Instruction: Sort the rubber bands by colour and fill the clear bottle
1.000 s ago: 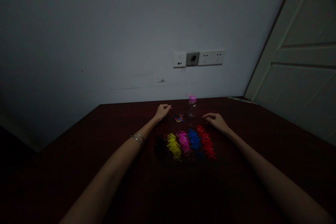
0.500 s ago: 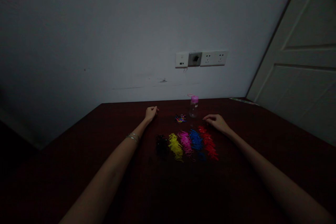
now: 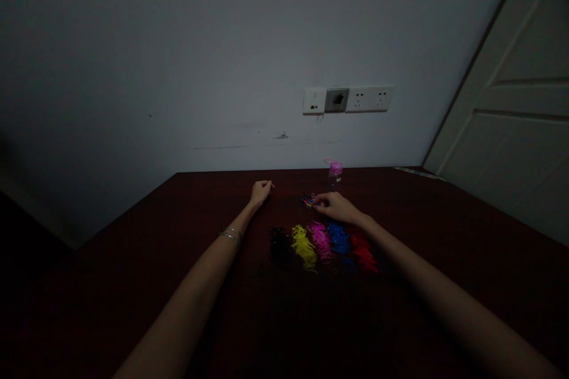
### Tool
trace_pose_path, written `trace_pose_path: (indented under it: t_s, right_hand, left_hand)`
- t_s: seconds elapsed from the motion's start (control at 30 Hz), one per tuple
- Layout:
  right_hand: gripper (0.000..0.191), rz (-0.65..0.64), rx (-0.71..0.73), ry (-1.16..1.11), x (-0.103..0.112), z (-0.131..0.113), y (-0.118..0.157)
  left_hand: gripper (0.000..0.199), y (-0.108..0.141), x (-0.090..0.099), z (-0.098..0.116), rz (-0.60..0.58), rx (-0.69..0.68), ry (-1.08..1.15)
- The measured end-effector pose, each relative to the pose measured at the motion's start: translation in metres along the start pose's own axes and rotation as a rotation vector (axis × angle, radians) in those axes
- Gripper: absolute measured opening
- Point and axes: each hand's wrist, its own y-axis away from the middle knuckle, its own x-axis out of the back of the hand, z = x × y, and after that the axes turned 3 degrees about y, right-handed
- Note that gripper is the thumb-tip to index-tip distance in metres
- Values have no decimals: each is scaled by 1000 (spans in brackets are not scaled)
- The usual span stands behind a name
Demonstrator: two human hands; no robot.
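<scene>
1. Multicoloured mixed pile: right hand has just come in from near the bottle and is now at the pile's right edge.
2. Meaning: the work at hand seems to centre on that pile, with the right hand doing the picking.
3. Right hand: fingers bent, thumb and fingertips drawn close at the pile. Can't tell if a piece is pinched; too dark and small.
4. Left hand: near the pile a second ago, now well left of it, loosely curled. Can't tell if anything is inside. Bracelets on that arm.
5. Mixed pile lies on the surface, between the hands, beyond the sorted piles.
6. Sorted piles, left to right: black pile, yellow pile, pink pile, blue pile, red pile.
7. In the way: right wrist covers the red pile's far end from view; touching or above, can't tell. Bottle stands upright behind the right hand, lower part hidden, so little room there.
8. Behind: wall with sockets; door at right. Dim light; black pile barely shows.
</scene>
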Motion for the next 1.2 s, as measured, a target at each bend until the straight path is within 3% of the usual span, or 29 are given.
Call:
trace_pose_path:
  t_s: [0.2,0.37,0.77,1.2]
  right_hand:
    - [34,-53,-60,223,-7,-20,-15]
    - [37,-85,-110,329,-13,-23,-22]
    - [32,-117,-101,394,-13,-27,-30]
    - [22,-40,-48,372,-9,-23,-29]
  left_hand:
    - [32,0,-1,-1,17,-16,-21]
    - [31,-4,-3,-6,25,-23,-20]
    - [29,-3,-4,-4,22,-11,-19]
    - [29,-1,-2,-1,21,4,-10]
